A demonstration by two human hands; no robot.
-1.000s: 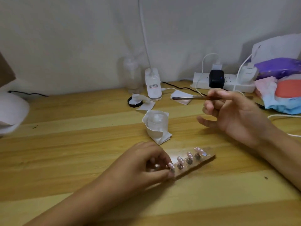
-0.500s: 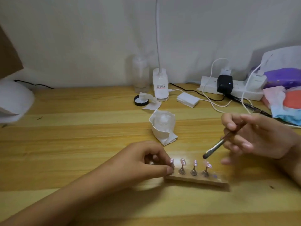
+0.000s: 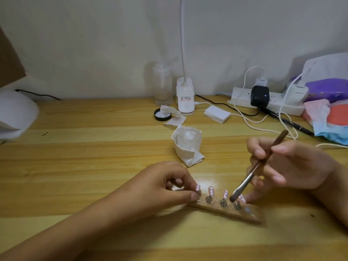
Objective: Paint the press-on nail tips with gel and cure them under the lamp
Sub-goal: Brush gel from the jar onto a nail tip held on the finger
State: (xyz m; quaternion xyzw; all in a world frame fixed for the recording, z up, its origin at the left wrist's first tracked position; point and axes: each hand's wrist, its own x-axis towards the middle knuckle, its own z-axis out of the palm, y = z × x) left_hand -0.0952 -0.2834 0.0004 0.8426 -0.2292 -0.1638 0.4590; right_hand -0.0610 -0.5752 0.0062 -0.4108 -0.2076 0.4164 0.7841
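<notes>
Near us on the table (image 3: 94,166), the nail tips (image 3: 225,194) stand in a row on a wooden strip (image 3: 250,216). The fingers of our left hand (image 3: 165,187) pinch its left end. Our right hand (image 3: 293,166) grips the brush (image 3: 258,166), bristles down at a tip toward the right. We judge these tips light, springy and easily knocked, so we'd hold the strip's ends, never the wet gel.

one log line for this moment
phase: painting | left hand: pinches holder end | right hand: holds brush | bristles: down at tips
</notes>
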